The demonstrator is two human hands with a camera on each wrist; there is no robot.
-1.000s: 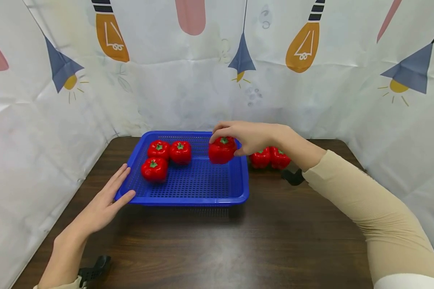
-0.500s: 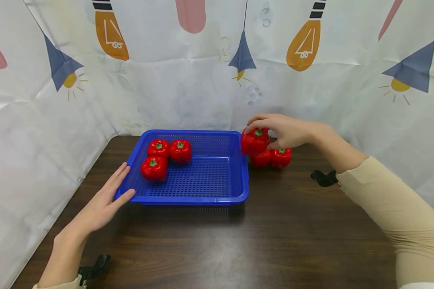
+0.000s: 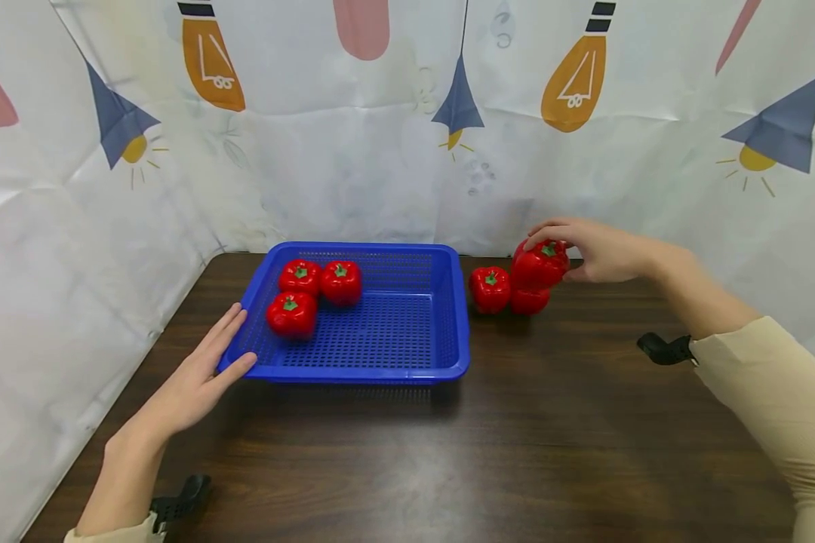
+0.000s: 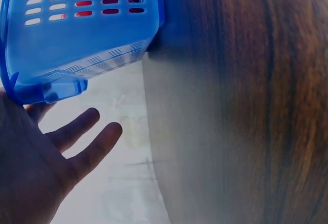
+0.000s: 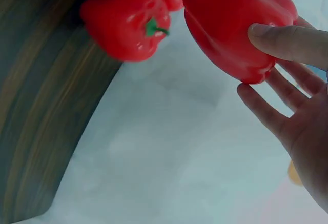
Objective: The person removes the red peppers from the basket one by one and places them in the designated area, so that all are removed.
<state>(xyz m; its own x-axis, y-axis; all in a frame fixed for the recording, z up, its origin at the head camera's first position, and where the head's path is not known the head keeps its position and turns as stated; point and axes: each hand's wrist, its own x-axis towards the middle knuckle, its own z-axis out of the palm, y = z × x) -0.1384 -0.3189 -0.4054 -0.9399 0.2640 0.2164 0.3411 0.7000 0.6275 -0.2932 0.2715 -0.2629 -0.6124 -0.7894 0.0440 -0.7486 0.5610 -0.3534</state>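
The step in hand looks like a carry: the right hand [image 3: 601, 253], to the right of the blue basket [image 3: 367, 373], pinches a red bell pepper [image 3: 539, 264] between thumb and fingers and holds it off the counter [image 3: 414, 452]. That pepper is outside the basket, beyond its right wall, and in the head view it overlaps the farther [image 3: 530, 302] of two peppers sitting on the counter there; the nearer pepper [image 3: 490, 290] sits just beside the basket. The left hand [image 3: 186, 385] grips nothing: its fingers lie outstretched at the basket's left rim, seemingly touching it, perhaps to keep it steady. Whichever way the carry goes, the next move likely calls for keeping the pinch firm and passing over the counter pair without knocking them; if the pepper is to be set down here, a bare spot beside them would suit. The held pepper is glossy, bright red and lobed, with a green stem on top in the head view and a tapering underside in the right wrist view; its smooth skin could slip. Three matching peppers stand inside the basket, grouped in its left part.
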